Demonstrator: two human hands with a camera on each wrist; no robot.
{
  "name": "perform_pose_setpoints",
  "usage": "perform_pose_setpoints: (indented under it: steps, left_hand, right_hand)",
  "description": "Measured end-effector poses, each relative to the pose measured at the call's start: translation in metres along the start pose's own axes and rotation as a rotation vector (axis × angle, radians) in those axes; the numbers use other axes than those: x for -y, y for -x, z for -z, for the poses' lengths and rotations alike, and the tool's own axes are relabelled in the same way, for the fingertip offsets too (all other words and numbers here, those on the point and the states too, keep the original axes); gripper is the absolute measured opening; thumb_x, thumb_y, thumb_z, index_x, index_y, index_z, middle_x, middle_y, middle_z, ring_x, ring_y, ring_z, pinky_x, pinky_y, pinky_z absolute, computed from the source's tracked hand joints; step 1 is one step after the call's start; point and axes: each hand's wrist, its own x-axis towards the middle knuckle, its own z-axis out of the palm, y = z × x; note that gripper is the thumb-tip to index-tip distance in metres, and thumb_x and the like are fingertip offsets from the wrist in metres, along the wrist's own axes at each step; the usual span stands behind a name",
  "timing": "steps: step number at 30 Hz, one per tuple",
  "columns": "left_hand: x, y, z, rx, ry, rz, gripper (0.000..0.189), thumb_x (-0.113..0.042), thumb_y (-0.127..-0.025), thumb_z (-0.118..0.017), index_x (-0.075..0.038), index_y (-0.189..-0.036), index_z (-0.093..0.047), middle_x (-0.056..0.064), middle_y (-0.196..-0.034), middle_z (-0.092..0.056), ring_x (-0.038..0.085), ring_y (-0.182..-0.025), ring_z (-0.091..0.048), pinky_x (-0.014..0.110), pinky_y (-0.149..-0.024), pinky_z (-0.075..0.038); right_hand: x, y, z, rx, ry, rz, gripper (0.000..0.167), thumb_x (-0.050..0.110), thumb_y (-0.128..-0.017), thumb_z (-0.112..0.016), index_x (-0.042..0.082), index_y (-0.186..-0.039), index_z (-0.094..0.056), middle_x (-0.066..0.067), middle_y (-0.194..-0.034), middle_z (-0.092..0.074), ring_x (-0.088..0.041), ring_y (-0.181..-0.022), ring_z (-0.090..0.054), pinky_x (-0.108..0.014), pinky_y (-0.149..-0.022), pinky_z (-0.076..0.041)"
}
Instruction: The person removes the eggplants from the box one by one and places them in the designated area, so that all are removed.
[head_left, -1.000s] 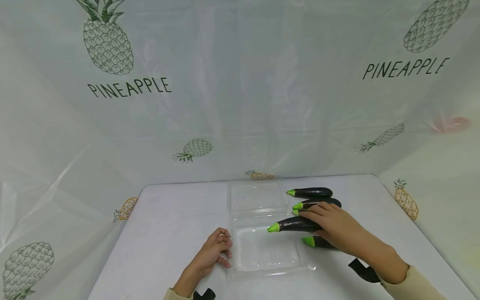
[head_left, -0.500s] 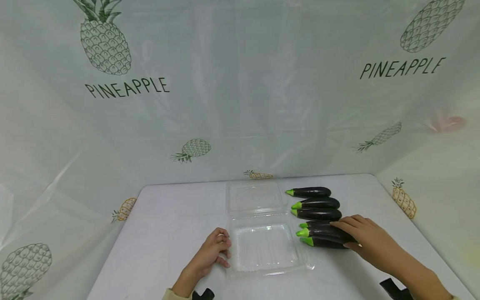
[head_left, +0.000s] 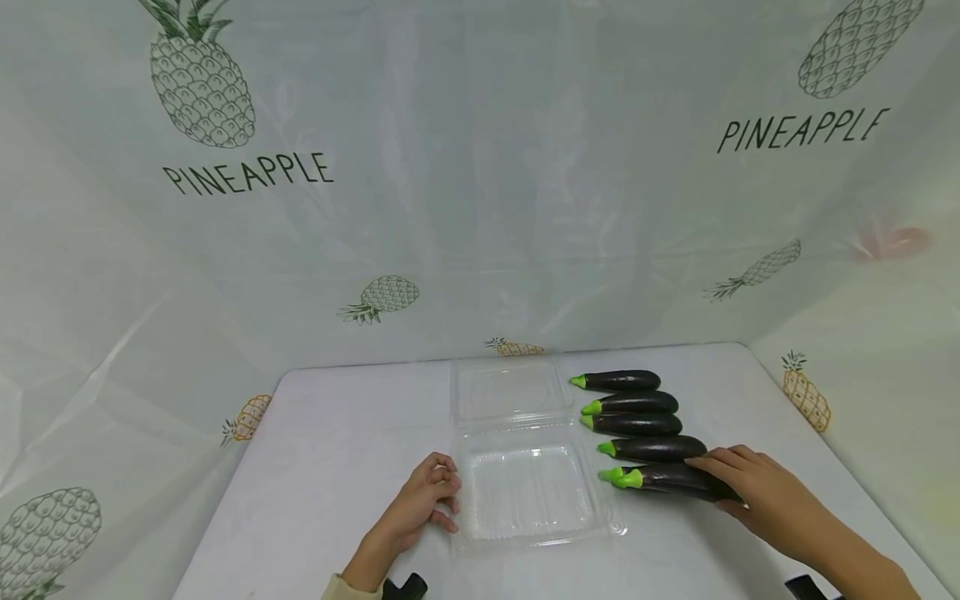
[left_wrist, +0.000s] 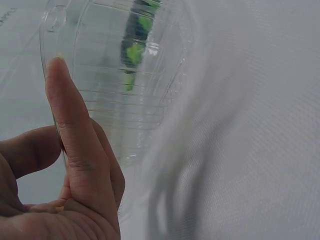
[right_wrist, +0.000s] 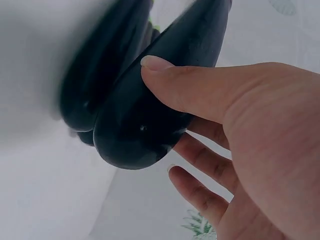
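In the head view my right hand (head_left: 765,496) grips a dark eggplant (head_left: 675,479) with a bright green tip. The right wrist view shows my thumb (right_wrist: 175,85) on one side of its rounded end and fingers behind. This eggplant overlaps another eggplant (right_wrist: 97,75), whose green tip peeks out in the head view. To the left lies a hinged clear plastic container (head_left: 528,542), lid (head_left: 512,396) folded back, its tray bare. My left hand (head_left: 423,504) holds the container's left rim, thumb and fingers on either side of it in the left wrist view.
Several more eggplants lie in a row right of the container: one at the back (head_left: 622,381), another (head_left: 637,425) further forward, and one (head_left: 656,448) beside the gripped eggplant. A white cloth covers the table (head_left: 337,450). A pineapple-print curtain (head_left: 480,183) hangs behind.
My right hand has drawn the eggplant away from the tray's right side, rightward and nearer, over the front of the row. The left hand has stayed at the container's rim.
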Motion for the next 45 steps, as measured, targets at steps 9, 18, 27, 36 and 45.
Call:
perform_pose_setpoints:
  steps: [9,18,27,36,45]
  left_hand:
    - [-0.001,-0.001,0.0,0.003,-0.002,-0.004,0.022,-0.003,-0.104,-0.056,0.0,-0.12,-0.042,0.001,-0.094,-0.054,0.014,-0.073,-0.058,0.026,-0.053,-0.059]
    - [-0.001,0.0,0.0,0.001,-0.005,-0.001,0.021,-0.004,-0.105,-0.055,-0.001,-0.121,-0.042,0.001,-0.094,-0.054,0.014,-0.073,-0.058,0.026,-0.053,-0.059]
    - [-0.001,0.0,0.0,-0.002,-0.002,0.005,0.022,-0.003,-0.104,-0.055,0.0,-0.121,-0.042,0.0,-0.093,-0.054,0.013,-0.072,-0.058,0.025,-0.052,-0.059]
    - [-0.002,0.001,-0.001,0.001,0.001,0.004,0.023,-0.003,-0.104,-0.056,0.001,-0.122,-0.042,0.0,-0.093,-0.054,0.013,-0.072,-0.058,0.024,-0.052,-0.059]
    - [-0.002,0.001,-0.001,0.001,-0.003,0.004,0.022,-0.004,-0.104,-0.056,0.0,-0.121,-0.043,0.0,-0.093,-0.054,0.013,-0.073,-0.058,0.025,-0.052,-0.06]
  right_hand:
    - [-0.005,0.008,-0.01,-0.002,0.011,0.014,0.068,0.012,-0.053,-0.102,0.018,-0.116,-0.076,0.006,-0.108,-0.07,-0.024,-0.099,-0.067,-0.045,-0.08,-0.061]
    - [-0.005,0.016,-0.021,0.034,-0.002,0.016,0.067,0.013,-0.053,-0.102,0.019,-0.114,-0.076,0.006,-0.107,-0.07,-0.022,-0.097,-0.067,-0.043,-0.078,-0.062]
    - [-0.001,0.019,-0.03,0.023,0.02,0.057,0.066,0.014,-0.051,-0.102,0.017,-0.111,-0.076,0.004,-0.107,-0.07,-0.025,-0.098,-0.066,-0.047,-0.08,-0.061]
    - [0.002,0.019,-0.036,-0.003,0.028,0.064,0.069,0.012,-0.049,-0.103,0.02,-0.112,-0.075,0.007,-0.106,-0.064,-0.022,-0.1,-0.063,-0.047,-0.081,-0.059]
    - [0.002,0.018,-0.042,-0.038,0.046,0.06,0.071,0.008,-0.046,-0.103,0.018,-0.111,-0.075,0.004,-0.106,-0.062,-0.024,-0.102,-0.062,-0.048,-0.081,-0.06]
